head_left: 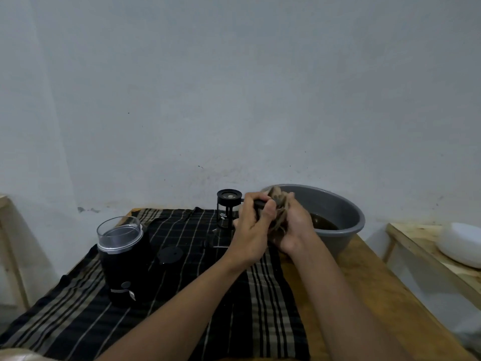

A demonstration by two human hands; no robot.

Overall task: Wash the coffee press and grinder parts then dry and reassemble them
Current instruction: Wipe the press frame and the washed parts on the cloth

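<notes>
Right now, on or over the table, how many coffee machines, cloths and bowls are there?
Coffee machines: 2 (grinder, coffee press)
Cloths: 2 (striped cloth, rag)
Bowls: 1 (grey basin)
Total: 5

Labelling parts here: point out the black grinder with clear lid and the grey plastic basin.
black grinder with clear lid (125,269), head view, black body.
grey plastic basin (335,241), head view, outer wall.
</notes>
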